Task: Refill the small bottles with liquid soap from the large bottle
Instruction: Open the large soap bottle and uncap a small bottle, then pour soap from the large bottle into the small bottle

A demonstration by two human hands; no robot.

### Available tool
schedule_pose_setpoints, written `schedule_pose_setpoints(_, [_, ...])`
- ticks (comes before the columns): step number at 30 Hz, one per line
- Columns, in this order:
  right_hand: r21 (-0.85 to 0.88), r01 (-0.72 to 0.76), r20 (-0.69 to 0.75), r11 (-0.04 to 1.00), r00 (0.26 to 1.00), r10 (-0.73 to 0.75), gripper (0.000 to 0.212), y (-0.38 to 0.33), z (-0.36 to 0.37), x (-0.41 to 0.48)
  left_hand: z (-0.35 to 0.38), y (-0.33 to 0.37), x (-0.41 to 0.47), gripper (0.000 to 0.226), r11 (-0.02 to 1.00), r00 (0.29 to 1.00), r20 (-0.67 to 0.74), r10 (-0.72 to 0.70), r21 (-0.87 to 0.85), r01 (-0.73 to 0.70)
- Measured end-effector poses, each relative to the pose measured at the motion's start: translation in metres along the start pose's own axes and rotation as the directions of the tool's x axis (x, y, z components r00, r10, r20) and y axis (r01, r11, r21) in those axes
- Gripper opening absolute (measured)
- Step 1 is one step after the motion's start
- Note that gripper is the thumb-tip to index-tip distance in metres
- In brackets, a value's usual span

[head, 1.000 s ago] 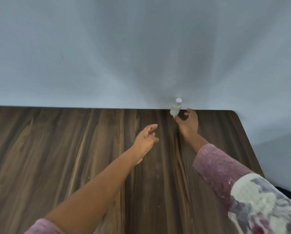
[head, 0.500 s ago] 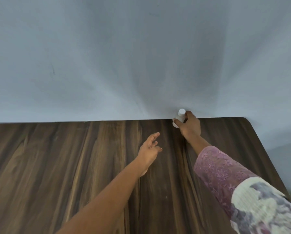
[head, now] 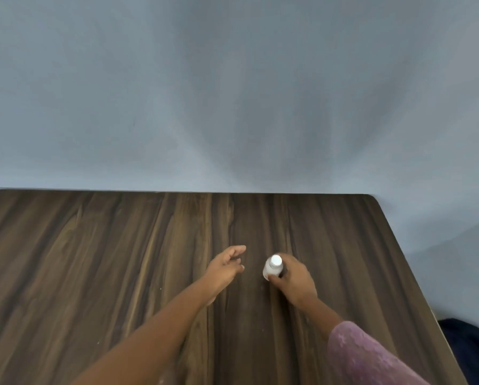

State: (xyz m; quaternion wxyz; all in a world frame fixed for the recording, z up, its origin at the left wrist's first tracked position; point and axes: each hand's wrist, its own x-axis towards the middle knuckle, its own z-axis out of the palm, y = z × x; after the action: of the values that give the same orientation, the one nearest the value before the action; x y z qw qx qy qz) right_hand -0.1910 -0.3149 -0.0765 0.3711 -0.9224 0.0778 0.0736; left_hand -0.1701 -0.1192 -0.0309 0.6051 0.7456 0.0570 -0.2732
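One small bottle (head: 271, 269), partly hidden, in grip of right hand (head: 295, 283); left hand (head: 223, 269) loose

I could read no text, label, brand, number or sign anywhere. The small white plastic bottle with a round white cap (head: 271, 269), which my right hand (head: 295, 283) gripped, showed only a plain pale side with no print I could make out. The dark brown wood-grain table top (head: 121, 259) and the plain grey-blue wall (head: 232, 93) behind it carried no writing either.
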Motion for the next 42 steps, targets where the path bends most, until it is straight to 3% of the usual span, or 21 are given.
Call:
schedule_pose_setpoints(6, [0.08, 0.041, -0.016, 0.996, 0.999, -0.04, 0.037, 0.028, -0.005, -0.106, -0.013, -0.036, -0.061, 0.035, 0.999, 1.0, 0.023, -0.022, -0.023, 0.022])
schedule_pose_setpoints(11, [0.117, 0.135, -0.115, 0.984, 0.986, -0.121, 0.037, 0.059, -0.002, -0.17, -0.021, -0.068, -0.082, 0.029, 0.996, 0.997, 0.011, 0.082, -0.04, -0.081])
schedule_pose_setpoints(15, [0.103, 0.222, -0.25, 0.97, 0.949, -0.191, 0.045, 0.084, 0.005, -0.213, -0.023, -0.102, -0.095, 0.03, 0.97, 0.979, -0.09, 0.185, -0.143, -0.197])
schedule_pose_setpoints(20, [0.05, 0.288, -0.358, 0.956, 0.899, -0.252, 0.038, 0.107, 0.017, -0.248, -0.027, -0.138, -0.127, 0.028, 0.909, 0.925, -0.201, 0.321, -0.207, -0.361])
schedule_pose_setpoints(23, [0.018, 0.295, -0.42, 0.955, 0.869, -0.26, 0.027, 0.123, 0.028, -0.268, -0.023, -0.164, -0.154, 0.022, 0.848, 0.901, -0.298, 0.317, -0.338, -0.41])
schedule_pose_setpoints(33, [0.228, 0.338, -0.552, 0.913, 0.818, -0.165, 0.029, 0.136, 0.071, -0.354, 0.01, -0.256, -0.243, 0.029, 0.735, 0.66, -0.672, 0.335, -0.252, -0.629])
schedule_pose_setpoints(42, [0.298, 0.433, -0.517, 0.851, 0.822, -0.238, 0.027, 0.119, 0.103, -0.393, 0.024, -0.281, -0.248, 0.036, 0.697, 0.482, -0.744, 0.463, -0.03, -0.716])
